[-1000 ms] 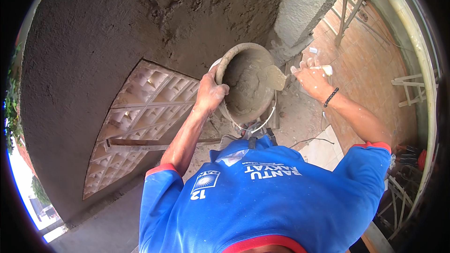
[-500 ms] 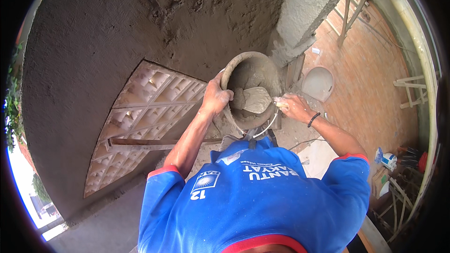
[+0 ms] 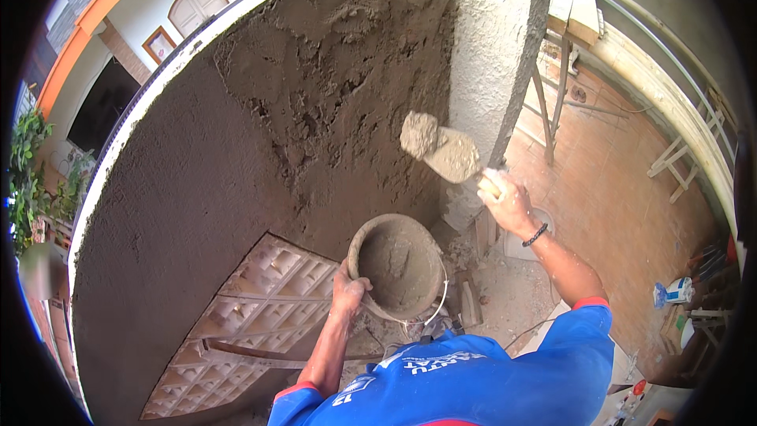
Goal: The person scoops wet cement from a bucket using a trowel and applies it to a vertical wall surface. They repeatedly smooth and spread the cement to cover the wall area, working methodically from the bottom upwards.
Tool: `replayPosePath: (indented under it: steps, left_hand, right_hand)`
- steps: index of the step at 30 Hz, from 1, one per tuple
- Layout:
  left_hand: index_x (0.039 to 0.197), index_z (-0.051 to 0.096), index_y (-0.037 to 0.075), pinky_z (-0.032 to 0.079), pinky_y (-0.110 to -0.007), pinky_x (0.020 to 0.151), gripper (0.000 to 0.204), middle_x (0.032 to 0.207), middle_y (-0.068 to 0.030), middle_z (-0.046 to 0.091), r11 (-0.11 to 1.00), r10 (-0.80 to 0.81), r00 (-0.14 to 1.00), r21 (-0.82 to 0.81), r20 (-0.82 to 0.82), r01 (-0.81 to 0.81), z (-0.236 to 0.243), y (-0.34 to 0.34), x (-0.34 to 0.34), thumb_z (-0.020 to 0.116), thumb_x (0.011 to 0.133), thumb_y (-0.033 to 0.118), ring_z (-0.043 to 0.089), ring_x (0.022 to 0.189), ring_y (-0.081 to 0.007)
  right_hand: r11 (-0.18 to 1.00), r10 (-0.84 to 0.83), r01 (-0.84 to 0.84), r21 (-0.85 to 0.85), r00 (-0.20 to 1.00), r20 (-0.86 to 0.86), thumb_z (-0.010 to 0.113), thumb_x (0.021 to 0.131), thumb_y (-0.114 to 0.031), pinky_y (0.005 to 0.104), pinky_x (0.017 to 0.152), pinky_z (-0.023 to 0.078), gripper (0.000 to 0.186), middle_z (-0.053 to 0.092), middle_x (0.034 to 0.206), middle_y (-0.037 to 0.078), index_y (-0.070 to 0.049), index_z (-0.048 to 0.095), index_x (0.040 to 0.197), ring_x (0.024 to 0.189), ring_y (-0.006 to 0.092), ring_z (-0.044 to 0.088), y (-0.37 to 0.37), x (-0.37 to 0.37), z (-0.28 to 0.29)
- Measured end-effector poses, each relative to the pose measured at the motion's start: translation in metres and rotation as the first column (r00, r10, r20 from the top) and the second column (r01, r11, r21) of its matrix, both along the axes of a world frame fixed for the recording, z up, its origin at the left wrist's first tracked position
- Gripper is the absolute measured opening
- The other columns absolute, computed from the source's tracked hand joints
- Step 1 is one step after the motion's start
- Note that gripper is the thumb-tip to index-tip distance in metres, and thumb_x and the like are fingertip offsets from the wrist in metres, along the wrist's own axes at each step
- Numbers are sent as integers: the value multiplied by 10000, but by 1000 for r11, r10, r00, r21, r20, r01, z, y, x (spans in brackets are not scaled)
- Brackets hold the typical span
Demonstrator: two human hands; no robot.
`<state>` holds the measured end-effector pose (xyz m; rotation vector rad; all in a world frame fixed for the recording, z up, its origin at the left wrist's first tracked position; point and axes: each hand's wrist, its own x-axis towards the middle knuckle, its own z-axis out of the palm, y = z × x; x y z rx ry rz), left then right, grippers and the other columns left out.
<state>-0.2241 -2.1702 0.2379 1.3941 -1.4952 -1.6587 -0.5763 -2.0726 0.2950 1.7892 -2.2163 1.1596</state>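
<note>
My left hand grips the left rim of a mortar-caked bucket, its thumb over the edge. Wet grey mortar lies inside, and a thin white handle hangs on the bucket's right side. Up and to the right of it, my right hand is closed round the grip of a trowel. A lump of mortar sits at the blade's tip. The trowel is raised in front of the wall, whose upper part carries rough, uneven wet mortar; whether the lump touches it I cannot tell.
A lattice of pale vent blocks is set in the lower wall, with a wooden bar across it. A rough whitish column stands right of the wall. Trestle legs rise from the tiled floor at right.
The trowel has come out of the bucket with mortar on it and risen toward the wall in my right hand. My left hand still holds the bucket, now lower in view.
</note>
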Motion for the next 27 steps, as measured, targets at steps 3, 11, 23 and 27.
replayPosePath:
  steps: [3,11,23,27]
  left_hand:
    - [1239,522,-43,488,-303,797,671,1052,-119,634,999,-5,999,33,42,4,-7,1,12,546,573,-117,599,921,-223]
    - [1275,517,-13,484,-294,797,729,1109,-126,621,993,98,994,78,-57,-94,-43,24,47,534,560,-154,591,971,-242]
    - [1219,542,-38,505,-309,730,692,1051,-116,630,962,247,964,143,-97,-232,-95,42,75,539,537,-156,602,916,-230]
    - [1230,533,-43,505,-308,736,704,1055,-112,623,949,297,944,153,-142,-276,-110,43,84,547,535,-155,595,915,-226]
  right_hand:
    - [986,-143,137,-93,988,-65,617,824,-137,425,758,514,327,636,978,189,-47,614,1137,855,369,622,-26,-49,57]
    - [910,-409,398,-113,824,-391,536,801,-77,468,746,533,249,670,874,224,-67,659,1017,848,392,661,-86,-128,227]
    - [753,-187,628,197,490,-851,623,767,-53,415,722,552,224,678,964,207,-15,691,977,887,318,681,-175,-98,402]
    - [783,-32,569,250,439,-898,625,780,-74,405,704,554,213,670,942,190,-14,673,979,845,299,673,-203,-60,435]
